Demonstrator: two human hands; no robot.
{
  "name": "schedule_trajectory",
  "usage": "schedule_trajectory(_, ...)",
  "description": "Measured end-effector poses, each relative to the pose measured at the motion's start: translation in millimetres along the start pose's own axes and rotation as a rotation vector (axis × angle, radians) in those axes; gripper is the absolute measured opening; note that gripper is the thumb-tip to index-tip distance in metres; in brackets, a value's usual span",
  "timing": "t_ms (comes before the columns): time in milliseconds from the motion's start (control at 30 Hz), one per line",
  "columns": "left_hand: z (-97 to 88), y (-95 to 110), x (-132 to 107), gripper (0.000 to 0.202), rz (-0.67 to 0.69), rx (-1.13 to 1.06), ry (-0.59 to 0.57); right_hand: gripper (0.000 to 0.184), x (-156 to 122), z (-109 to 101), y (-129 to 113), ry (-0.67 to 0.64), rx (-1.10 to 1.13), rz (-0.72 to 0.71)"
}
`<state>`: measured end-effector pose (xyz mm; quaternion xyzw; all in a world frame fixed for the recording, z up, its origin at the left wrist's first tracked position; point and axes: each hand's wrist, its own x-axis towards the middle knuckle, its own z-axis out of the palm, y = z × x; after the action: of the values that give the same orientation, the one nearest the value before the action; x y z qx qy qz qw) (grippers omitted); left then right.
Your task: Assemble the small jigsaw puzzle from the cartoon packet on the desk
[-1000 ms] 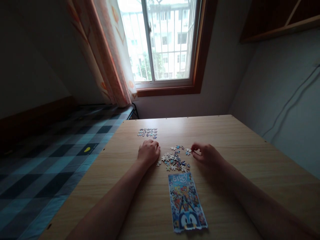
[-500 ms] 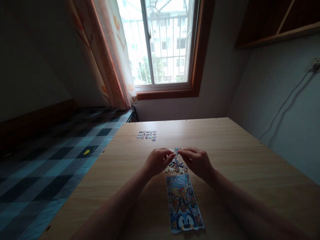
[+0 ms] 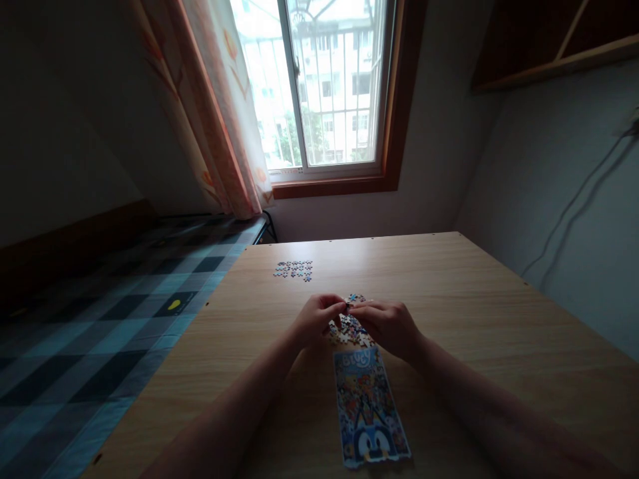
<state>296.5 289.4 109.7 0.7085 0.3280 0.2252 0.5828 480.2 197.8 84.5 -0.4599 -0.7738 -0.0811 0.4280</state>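
Observation:
My left hand [image 3: 318, 319] is closed in a pinch, with a small dark jigsaw piece [image 3: 348, 307] at its thumb and fingertips. From the other side my right hand [image 3: 392, 326] brings its pressed-together fingers onto the same piece, so the fingertips of both hands almost meet. Under and around the hands lies a heap of loose jigsaw pieces [image 3: 353, 336], partly covered by the fingers. Just in front of the heap, a colourful picture sheet [image 3: 372, 412] marked "Bluey" lies flat, its near edge uneven.
Farther back on the wooden table [image 3: 429, 279], several jigsaw pieces [image 3: 293, 268] are laid out in rows. A bed with a checked cover [image 3: 124, 313] stands along the left side. Behind the table are a window [image 3: 339, 100] and a curtain [image 3: 204, 113]; a cable [image 3: 574, 193] hangs on the right wall.
My hands have come closer together, the right one shifting left. A dark jigsaw piece now shows between the fingertips.

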Motion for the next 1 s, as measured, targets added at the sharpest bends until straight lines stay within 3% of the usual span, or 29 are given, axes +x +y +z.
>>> schedule_trajectory(100, -10.4, -3.7, 4.4, 0.027, 0.062, 0.137, 0.134, 0.018, 0.7, -1.5, 0.1, -0.032, 0.013, -0.021)
schedule_trajectory(200, -36.3, -8.8, 8.2, 0.020, 0.111, 0.479, 0.412, 0.020, 0.4, -6.3, 4.7, -0.006, 0.021, 0.019)
schedule_trajectory(267, -58.4, -14.0, 9.5, 0.021, 0.068, 0.771, 0.587, 0.023, -1.1, -9.0, 10.8, 0.021, 0.032, 0.066)
schedule_trajectory(333, -78.6, -21.0, 11.0, 0.021, -0.014, 0.989, 0.668, 0.026, -3.1, -10.1, 17.5, 0.040, 0.050, 0.116)
schedule_trajectory(433, -96.7, -32.3, 15.7, 0.021, -0.102, 1.138, 0.660, 0.028, -5.3, -8.8, 24.4, 0.047, 0.067, 0.171)
schedule_trajectory(600, -100.5, -40.0, 21.8, 0.023, -0.160, 1.175, 0.719, 0.027, -5.9, -6.4, 26.5, 0.027, 0.074, 0.187)
schedule_trajectory(1000, -93.3, -24.6, 7.0, 0.027, -0.015, 1.263, 0.647, 0.026, -9.1, -7.3, 31.4, 0.044, 0.078, 0.249)
